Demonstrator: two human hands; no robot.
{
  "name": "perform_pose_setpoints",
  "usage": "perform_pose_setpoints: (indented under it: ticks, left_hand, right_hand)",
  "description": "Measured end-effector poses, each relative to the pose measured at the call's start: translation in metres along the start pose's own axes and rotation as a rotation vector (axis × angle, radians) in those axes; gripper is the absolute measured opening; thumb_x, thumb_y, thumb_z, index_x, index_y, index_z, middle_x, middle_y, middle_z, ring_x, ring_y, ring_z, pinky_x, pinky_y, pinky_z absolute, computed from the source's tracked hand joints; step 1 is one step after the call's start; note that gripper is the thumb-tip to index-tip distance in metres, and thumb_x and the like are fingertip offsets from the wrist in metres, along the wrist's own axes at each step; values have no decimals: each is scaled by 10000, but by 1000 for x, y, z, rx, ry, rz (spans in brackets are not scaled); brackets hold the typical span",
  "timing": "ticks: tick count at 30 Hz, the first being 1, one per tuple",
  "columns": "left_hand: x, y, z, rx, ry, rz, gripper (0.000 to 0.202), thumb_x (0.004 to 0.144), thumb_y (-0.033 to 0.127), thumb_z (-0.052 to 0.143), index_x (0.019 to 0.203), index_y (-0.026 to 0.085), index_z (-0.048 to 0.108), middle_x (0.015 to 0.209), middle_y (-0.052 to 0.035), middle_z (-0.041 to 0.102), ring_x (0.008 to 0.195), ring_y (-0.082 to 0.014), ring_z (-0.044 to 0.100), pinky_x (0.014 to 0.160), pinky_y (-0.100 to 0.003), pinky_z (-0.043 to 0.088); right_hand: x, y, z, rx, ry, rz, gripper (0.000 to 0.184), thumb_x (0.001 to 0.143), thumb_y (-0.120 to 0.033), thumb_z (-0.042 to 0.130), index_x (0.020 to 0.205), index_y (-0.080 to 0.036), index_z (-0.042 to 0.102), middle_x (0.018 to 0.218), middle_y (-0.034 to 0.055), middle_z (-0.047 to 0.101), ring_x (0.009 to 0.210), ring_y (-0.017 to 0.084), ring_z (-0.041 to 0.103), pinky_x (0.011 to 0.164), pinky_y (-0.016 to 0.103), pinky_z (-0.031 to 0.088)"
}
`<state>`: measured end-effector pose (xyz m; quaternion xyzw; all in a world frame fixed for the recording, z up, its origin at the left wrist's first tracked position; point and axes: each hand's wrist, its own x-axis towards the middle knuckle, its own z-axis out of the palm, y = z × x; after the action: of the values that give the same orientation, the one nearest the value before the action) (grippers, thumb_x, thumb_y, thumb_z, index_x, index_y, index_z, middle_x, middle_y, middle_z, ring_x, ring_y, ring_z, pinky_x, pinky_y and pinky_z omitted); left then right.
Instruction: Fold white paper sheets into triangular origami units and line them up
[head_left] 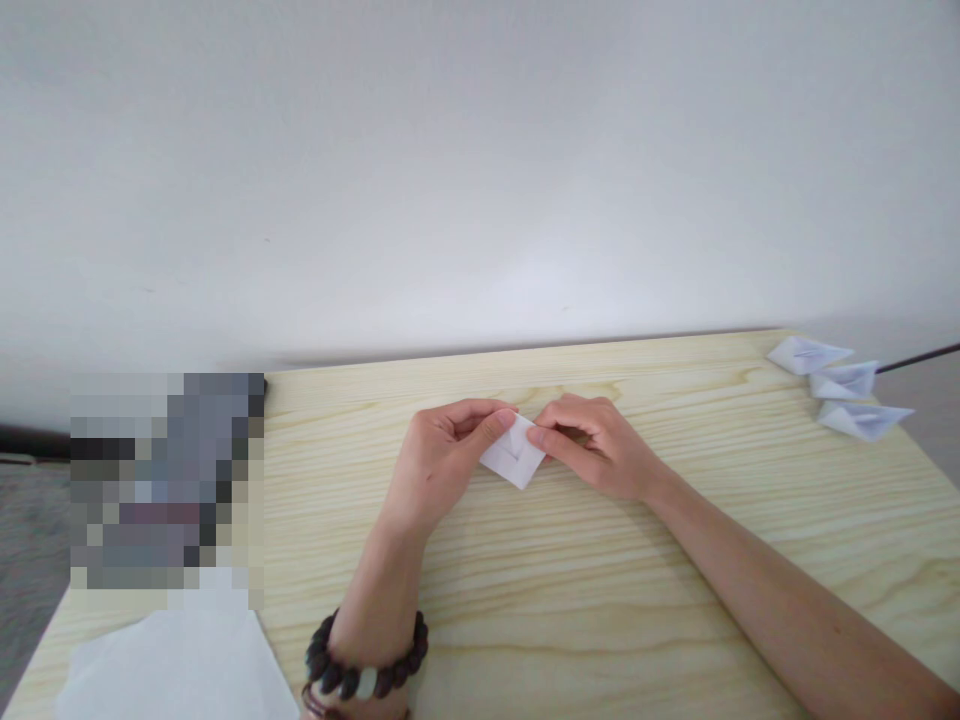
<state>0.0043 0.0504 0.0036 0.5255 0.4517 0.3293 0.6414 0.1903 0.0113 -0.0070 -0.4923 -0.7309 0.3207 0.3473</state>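
A small folded piece of white paper (514,455) lies just above the light wooden table (585,600), near its far edge. My left hand (442,455) pinches its left side with thumb and fingers curled. My right hand (596,445) pinches its right side in the same way. The two hands meet over the paper, thumbs almost touching. A dark bead bracelet (367,665) circles my left wrist.
Three finished folded white paper boats (844,385) sit in a row at the table's far right corner, beside a thin dark rod (919,358). A sheet of white paper (180,665) lies at the near left corner. A blurred patch (166,480) covers the left side. A white wall stands behind.
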Motion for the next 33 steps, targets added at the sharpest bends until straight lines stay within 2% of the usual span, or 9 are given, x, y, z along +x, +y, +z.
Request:
perform_pose_setpoints:
  ticks: [7, 11, 13, 15, 18, 23, 26, 29, 33]
  left_hand:
    - [-1, -2, 3, 14, 26, 23, 230, 756, 366, 723, 814, 143, 738, 741, -38, 737, 660, -156, 644, 600, -237, 490]
    - [-1, -1, 2, -66, -77, 11, 386, 738, 353, 748, 1059, 148, 689, 944, -67, 749, 832, -181, 678, 729, -250, 520]
    - [-1, 0, -1, -49, -158, -17, 426, 730, 342, 754, 1101, 149, 675, 955, -64, 749, 855, -189, 680, 744, -251, 522]
    - [-2, 0, -4, 24, -209, -43, 353, 744, 345, 738, 1035, 149, 703, 874, -44, 752, 785, -177, 681, 695, -237, 518]
    - [-2, -1, -7, 111, -215, -43, 243, 777, 352, 704, 919, 155, 726, 784, -17, 742, 687, -152, 669, 638, -220, 506]
    - [-1, -2, -7, 122, -200, -46, 222, 767, 355, 707, 863, 155, 726, 746, -20, 739, 654, -163, 676, 616, -231, 516]
    - [-1, -1, -5, 107, -159, -63, 254, 740, 368, 731, 889, 162, 729, 710, -15, 736, 619, -156, 670, 603, -228, 523]
    - [-2, 1, -3, 78, -158, -43, 308, 781, 414, 687, 951, 161, 731, 751, -25, 742, 676, -168, 681, 625, -235, 545]
    - [-2, 3, -3, 27, -188, 3, 338, 836, 441, 616, 934, 147, 750, 855, -54, 748, 813, -205, 689, 682, -257, 569]
  right_hand:
    - [0, -2, 0, 65, -4, 35, 303, 921, -323, 514, 661, -178, 567, 581, -15, 519, 525, 94, 456, 491, 227, 342]
    - [-2, 2, 1, 228, 51, 122, 291, 926, -359, 510, 706, -178, 567, 624, -9, 556, 560, 102, 505, 505, 224, 375]
    - [-3, 4, 2, 275, 90, 154, 297, 928, -381, 507, 718, -179, 566, 635, -10, 564, 564, 103, 510, 507, 223, 381]
    - [-3, 5, 2, 262, 109, 165, 314, 930, -390, 502, 707, -178, 561, 616, -15, 551, 542, 97, 487, 496, 224, 367]
    - [-3, 3, 2, 233, 91, 169, 320, 933, -382, 495, 701, -173, 561, 606, -14, 549, 530, 94, 471, 486, 223, 354]
    - [-2, 1, 1, 219, 76, 163, 321, 929, -371, 497, 683, -174, 556, 604, -8, 566, 535, 98, 484, 492, 224, 360]
    - [-2, 3, 2, 229, 97, 180, 320, 926, -381, 501, 685, -177, 551, 599, -9, 563, 541, 103, 494, 500, 229, 371]
    - [-2, 4, 2, 221, 125, 185, 325, 925, -379, 501, 672, -179, 542, 592, -12, 547, 542, 103, 490, 502, 231, 369]
    - [-2, 4, 2, 209, 110, 175, 333, 930, -389, 493, 680, -178, 555, 609, -7, 553, 565, 110, 508, 515, 234, 381]
